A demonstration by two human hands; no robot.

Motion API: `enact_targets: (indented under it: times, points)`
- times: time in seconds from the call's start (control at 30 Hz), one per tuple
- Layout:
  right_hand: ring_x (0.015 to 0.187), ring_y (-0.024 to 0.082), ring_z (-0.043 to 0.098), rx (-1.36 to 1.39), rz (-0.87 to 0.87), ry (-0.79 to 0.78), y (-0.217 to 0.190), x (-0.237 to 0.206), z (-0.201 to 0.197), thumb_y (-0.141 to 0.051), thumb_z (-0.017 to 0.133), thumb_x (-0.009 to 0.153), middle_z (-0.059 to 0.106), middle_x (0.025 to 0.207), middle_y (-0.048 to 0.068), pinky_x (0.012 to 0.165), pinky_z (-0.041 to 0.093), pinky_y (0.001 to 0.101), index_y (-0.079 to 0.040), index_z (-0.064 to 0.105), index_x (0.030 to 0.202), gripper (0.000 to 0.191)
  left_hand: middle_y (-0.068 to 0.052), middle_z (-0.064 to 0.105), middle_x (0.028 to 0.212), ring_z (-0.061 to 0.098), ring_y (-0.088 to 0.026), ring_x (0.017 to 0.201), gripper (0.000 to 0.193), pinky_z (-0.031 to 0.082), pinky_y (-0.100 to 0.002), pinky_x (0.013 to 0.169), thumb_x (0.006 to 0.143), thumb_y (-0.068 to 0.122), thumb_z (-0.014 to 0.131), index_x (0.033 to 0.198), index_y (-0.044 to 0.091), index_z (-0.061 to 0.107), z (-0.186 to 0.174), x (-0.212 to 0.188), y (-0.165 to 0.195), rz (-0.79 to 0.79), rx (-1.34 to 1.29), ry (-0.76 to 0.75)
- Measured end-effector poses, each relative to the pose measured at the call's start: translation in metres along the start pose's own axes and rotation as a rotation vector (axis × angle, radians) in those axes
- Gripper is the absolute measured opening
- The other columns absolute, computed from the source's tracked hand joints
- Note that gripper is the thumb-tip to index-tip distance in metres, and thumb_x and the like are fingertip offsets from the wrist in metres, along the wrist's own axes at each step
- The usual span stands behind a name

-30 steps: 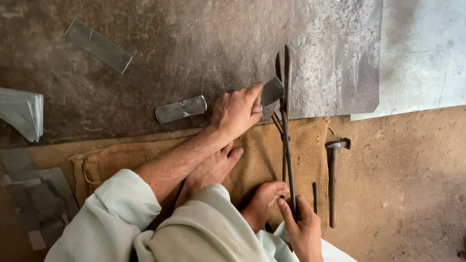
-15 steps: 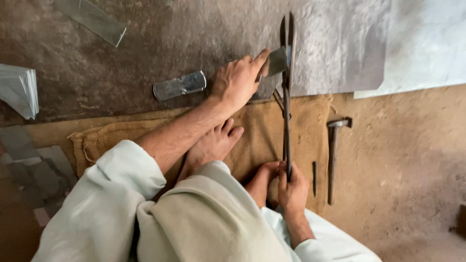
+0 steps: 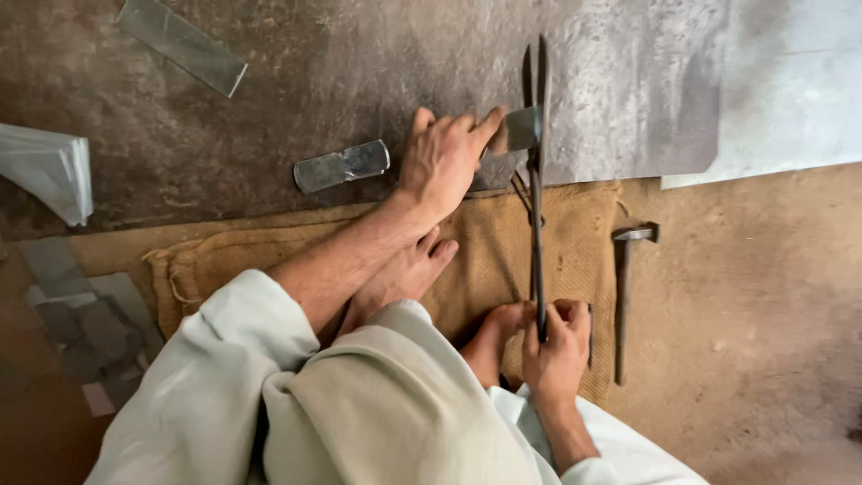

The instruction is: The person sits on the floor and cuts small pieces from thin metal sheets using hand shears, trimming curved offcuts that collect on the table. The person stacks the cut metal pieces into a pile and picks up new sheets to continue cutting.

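— What do the hands hold here?

— The right hand [image 3: 557,346] is closed around the lower handles of long metal shears [image 3: 537,180], which stand almost straight up the frame. The left hand [image 3: 444,162] lies flat, fingers spread narrow, pressing a small shiny metal piece [image 3: 514,133] against the blades. That piece sits at the edge of a large grey metal sheet [image 3: 628,99] spread on the floor.

— Where is the person?

— Seated on the floor [image 3: 763,341], in pale clothing, both bare feet on a burlap sack [image 3: 575,251]. The left foot [image 3: 404,278] rests just below the left forearm; the right foot [image 3: 494,337] touches the right hand at the shear handles.

— What lies around them?

— A hammer [image 3: 624,296] with a metal head lies on the earth just beside the sack's right edge, handle pointing toward the person. A short rounded metal strip [image 3: 341,166] lies near the left hand, to its left. A longer flat strip [image 3: 180,43] lies well apart at the top left.

— Any packages, labels or signs?

— No label or sign is legible. A stack of pale folded sheets [image 3: 45,171] sits at the left edge, and flat grey offcuts [image 3: 81,314] lie below it beside the sack.
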State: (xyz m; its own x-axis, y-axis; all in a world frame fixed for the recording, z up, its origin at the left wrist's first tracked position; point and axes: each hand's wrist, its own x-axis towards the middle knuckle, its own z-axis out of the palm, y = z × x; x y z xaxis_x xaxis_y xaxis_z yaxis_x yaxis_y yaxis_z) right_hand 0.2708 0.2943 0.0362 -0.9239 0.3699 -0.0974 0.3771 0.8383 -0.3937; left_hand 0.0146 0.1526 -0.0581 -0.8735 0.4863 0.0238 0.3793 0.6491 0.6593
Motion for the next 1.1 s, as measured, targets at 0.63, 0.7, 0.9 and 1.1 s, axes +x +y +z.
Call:
enact_targets:
  times: [0.63,0.7,0.9,1.1]
  points:
    - [0.096,0.033,0.064,0.015,0.210,-0.113,0.035,0.014,0.021,-0.031,0.068,0.096,0.067,0.100,0.017,0.086,0.050,0.0431,-0.006,0.068,0.121,0.035,-0.005,0.074,0.111,0.068,-0.018,0.093,0.042,0.055,-0.037,0.087,0.097,0.008,0.069,0.136,0.023,0.067,-0.010,0.039,-0.029,0.413,0.094,0.019]
    - [0.092,0.035,0.061,-0.044,0.131,-0.052,0.040,0.014,0.028,-0.030,0.069,0.094,0.065,0.096,0.015,0.086,0.049,0.0441,-0.006,0.069,0.116,0.032,-0.003,0.076,0.109,0.070,-0.018,0.092,0.041,0.056,-0.038,0.090,0.089,0.012,0.075,0.129,0.022,0.072,-0.030,0.053,-0.036,0.508,0.089,-0.044]
    - [0.110,0.036,0.058,0.248,0.071,-0.090,0.047,-0.004,0.016,-0.028,0.071,0.094,0.061,0.116,0.017,0.094,0.046,0.0455,-0.004,0.058,0.133,0.047,-0.002,0.077,0.098,0.069,-0.019,0.082,0.036,0.057,-0.037,0.083,0.092,0.009,0.075,0.125,0.023,0.075,-0.041,0.027,-0.011,0.381,0.112,-0.107]
    - [0.129,0.032,0.055,0.535,0.309,-0.182,0.033,-0.010,0.005,-0.024,0.072,0.090,0.053,0.137,0.015,0.104,0.046,0.0457,-0.011,0.037,0.152,0.073,-0.007,0.075,0.097,0.070,-0.027,0.091,0.047,0.055,-0.044,0.089,0.085,0.006,0.080,0.131,0.014,0.072,-0.038,0.015,-0.010,0.502,0.133,-0.038]
